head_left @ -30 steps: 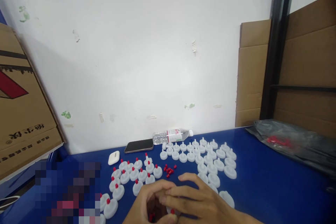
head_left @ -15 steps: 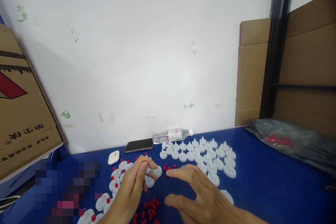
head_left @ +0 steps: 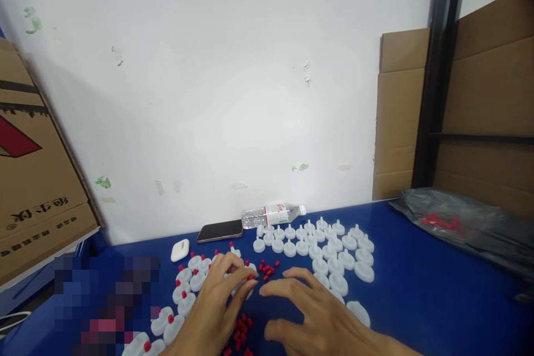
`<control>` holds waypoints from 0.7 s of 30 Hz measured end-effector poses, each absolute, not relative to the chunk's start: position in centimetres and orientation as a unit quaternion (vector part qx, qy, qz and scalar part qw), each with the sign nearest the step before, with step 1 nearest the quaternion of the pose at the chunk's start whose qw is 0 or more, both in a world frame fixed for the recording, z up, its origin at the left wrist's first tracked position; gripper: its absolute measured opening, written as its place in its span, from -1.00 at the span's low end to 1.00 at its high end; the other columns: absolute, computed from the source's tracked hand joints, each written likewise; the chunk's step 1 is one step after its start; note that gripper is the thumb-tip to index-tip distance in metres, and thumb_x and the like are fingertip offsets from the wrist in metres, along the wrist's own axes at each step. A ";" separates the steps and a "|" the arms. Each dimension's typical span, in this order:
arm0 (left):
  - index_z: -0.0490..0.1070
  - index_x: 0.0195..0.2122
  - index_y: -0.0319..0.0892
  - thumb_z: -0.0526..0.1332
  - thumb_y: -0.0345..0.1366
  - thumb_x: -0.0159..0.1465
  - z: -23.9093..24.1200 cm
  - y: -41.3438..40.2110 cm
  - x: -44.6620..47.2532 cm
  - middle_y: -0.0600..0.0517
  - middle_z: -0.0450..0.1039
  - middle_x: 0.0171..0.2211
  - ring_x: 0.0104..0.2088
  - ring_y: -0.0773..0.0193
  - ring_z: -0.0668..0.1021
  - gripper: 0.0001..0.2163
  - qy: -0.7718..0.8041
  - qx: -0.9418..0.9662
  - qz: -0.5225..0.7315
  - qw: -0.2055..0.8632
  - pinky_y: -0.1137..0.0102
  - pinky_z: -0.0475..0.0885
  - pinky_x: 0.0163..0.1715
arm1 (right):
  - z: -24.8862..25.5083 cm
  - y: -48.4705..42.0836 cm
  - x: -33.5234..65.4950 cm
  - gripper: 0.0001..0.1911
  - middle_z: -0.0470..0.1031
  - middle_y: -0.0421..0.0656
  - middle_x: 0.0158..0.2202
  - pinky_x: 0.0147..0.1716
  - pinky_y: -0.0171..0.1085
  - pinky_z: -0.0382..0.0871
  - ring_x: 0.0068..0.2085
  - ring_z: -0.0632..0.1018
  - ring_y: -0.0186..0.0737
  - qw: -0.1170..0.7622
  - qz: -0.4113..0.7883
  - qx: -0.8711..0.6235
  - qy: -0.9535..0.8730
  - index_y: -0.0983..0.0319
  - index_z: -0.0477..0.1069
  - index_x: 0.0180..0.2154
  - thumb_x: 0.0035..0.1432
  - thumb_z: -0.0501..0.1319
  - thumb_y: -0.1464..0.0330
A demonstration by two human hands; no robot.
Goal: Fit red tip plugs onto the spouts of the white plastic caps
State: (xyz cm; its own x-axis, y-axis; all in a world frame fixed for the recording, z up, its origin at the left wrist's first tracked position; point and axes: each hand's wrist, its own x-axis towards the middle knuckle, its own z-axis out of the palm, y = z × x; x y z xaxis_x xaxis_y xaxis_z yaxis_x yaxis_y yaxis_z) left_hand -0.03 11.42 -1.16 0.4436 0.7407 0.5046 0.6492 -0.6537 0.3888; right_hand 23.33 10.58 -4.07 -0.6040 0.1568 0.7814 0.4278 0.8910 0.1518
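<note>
My left hand (head_left: pixel 223 297) reaches in at the middle of the blue table, thumb and index finger pinched at a small red cap (head_left: pixel 250 277) on a white spouted lid. The fingers hide most of that lid. To the right, my right hand (head_left: pixel 311 311) hovers with its fingers apart and curved, holding nothing. Loose red caps (head_left: pixel 267 270) lie just beyond the gap between the hands. A nearer pile of red caps (head_left: pixel 240 334) lies below my left hand. White lids with red caps (head_left: pixel 186 303) stand left of my left hand.
Several bare white lids (head_left: pixel 337 283) stand beyond and beside my right hand. Along the wall lie a clear bottle (head_left: pixel 275 215), a phone (head_left: pixel 220 231) and a white case (head_left: pixel 180 250). A grey plastic bag (head_left: pixel 467 222) lies at right; a cardboard box (head_left: pixel 37 178) stands left.
My left hand has turned over and lowered, its thumb and index finger now at a red cap on a lid. My right hand has barely moved and stays spread.
</note>
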 end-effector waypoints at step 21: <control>0.58 -0.06 -0.07 0.15 -0.35 0.47 -2.2 12.3 -0.1 -0.02 0.55 -0.21 -0.20 0.16 0.58 -0.80 0.381 0.878 0.288 0.021 0.31 0.50 -0.20 | -3.5 10.5 23.8 -0.79 0.55 -0.17 -0.11 0.23 -0.10 0.28 -0.10 0.55 -0.31 0.396 -0.161 -0.144 -0.892 0.16 0.46 -0.20 0.28 0.15 0.56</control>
State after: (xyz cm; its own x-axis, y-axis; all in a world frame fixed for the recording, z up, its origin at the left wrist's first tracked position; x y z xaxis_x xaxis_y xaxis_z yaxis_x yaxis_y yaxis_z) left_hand -0.15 12.34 -2.16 0.5440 0.6810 0.4903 0.6567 -0.7092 0.2565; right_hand 23.75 10.47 -3.47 -0.6447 0.1295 0.7534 0.3842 0.9069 0.1729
